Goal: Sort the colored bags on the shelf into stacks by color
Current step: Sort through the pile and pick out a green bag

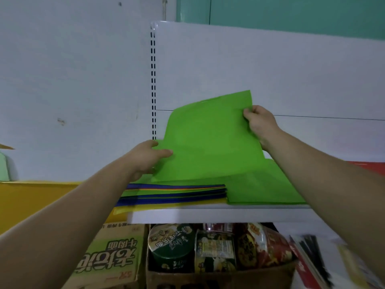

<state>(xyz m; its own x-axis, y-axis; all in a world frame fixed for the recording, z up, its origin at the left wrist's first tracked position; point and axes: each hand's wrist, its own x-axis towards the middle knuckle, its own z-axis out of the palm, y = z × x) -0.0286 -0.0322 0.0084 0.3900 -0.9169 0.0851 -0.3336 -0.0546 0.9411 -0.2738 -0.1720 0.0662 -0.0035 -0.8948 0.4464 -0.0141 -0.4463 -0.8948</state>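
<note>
Left hand (149, 157): thumb lay on top of the green bag (208, 142) at its lower left edge and pinched it; the fingers beneath could not be seen. Right hand (260, 124): fingers curled round the bag's upper right edge, gripping it.

The bag was held flat between both hands and tilted, far edge raised. It was clear of the mixed pile (173, 193) of blue, yellow and green bags directly below. Just beside that pile, to the right, lay a green stack (264, 188), both on the white shelf (208, 215).

Step in hand, by my reading: one green bag lifted off the mixed pile, on its way to the green stack. The next move would call for carrying it right, squaring its edges with the stack and laying it flat without dragging the pile beneath.

Hard to make out: the number of bags in either stack. The right forearm covered the green stack's far right side. A red sheet (366, 166) showed at the frame edge, cut off; whether it was a bag I could not tell. Below the shelf were noodle bowls (173, 245) and a printed carton (112, 253), both blurred.
</note>
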